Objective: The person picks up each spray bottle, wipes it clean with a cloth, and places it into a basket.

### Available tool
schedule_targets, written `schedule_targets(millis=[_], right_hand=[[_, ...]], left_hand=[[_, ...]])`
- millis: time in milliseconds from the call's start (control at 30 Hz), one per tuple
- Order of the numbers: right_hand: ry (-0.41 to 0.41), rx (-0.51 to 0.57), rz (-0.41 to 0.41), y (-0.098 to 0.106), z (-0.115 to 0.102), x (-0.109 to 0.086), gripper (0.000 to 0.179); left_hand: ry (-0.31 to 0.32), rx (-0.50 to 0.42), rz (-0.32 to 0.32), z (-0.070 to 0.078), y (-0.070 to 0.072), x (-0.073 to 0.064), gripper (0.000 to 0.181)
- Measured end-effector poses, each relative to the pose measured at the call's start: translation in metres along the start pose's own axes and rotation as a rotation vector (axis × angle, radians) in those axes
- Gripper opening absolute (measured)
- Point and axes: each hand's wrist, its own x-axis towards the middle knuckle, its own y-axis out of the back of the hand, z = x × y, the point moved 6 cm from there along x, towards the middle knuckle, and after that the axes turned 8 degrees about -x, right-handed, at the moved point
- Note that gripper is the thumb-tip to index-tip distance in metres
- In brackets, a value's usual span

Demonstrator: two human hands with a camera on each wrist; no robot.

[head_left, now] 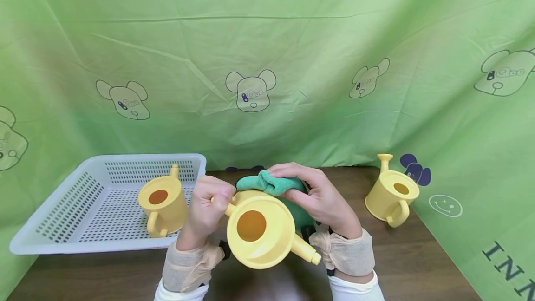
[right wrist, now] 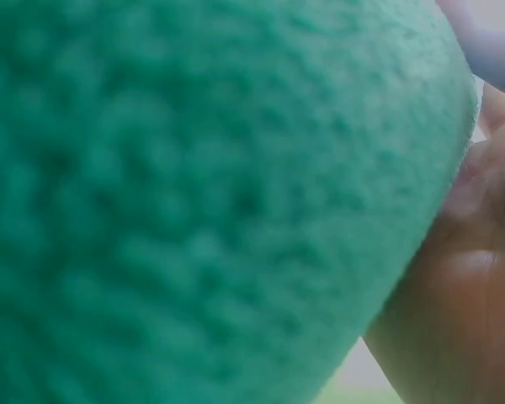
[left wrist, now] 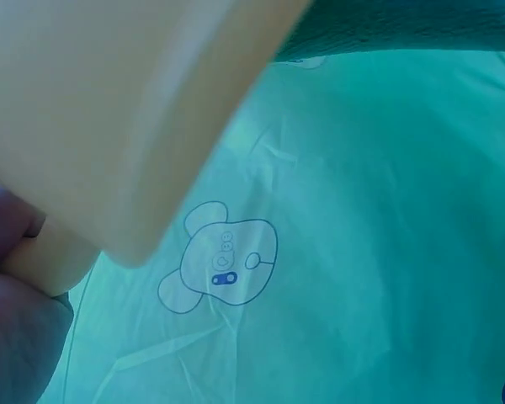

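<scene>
My left hand (head_left: 211, 206) grips the handle of a yellow watering can (head_left: 261, 254), which is tilted with its round opening facing the head camera and its spout pointing down to the right. In the left wrist view the can's pale wall (left wrist: 126, 109) fills the upper left. My right hand (head_left: 319, 196) pinches a green cloth (head_left: 271, 184) between thumb and fingers, against the can's far side. Part of the cloth hangs behind the can. Close to the right wrist camera, the cloth (right wrist: 210, 202) covers most of the view.
At the left stands a white perforated plastic basket (head_left: 108, 245) with a second yellow watering can (head_left: 171, 210) inside. A third yellow watering can (head_left: 382, 196) is upright on the dark wooden table (head_left: 401, 264) at the right. A green printed curtain (head_left: 292, 36) encloses the back and sides.
</scene>
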Motion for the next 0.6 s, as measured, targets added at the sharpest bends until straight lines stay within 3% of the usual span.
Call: schedule_targets(millis=[133, 267, 467, 600], right_hand=[[-0.002, -0.029, 0.02, 0.002, 0.001, 0.0, 0.041], [-0.019, -0.068, 0.04, 0.002, 0.005, 0.0, 0.04], [-0.029, -0.125, 0.076, 0.002, 0.01, 0.0, 0.04], [-0.035, -0.17, 0.121, 0.003, 0.015, 0.0, 0.039]], left_hand=[[-0.03, -0.171, 0.061, 0.004, 0.007, 0.001, 0.034], [-0.021, -0.271, 0.15, 0.008, 0.014, 0.0, 0.035], [0.022, -0.223, 0.371, 0.013, 0.029, -0.005, 0.039], [0.037, -0.115, 0.576, 0.016, 0.045, -0.011, 0.045]])
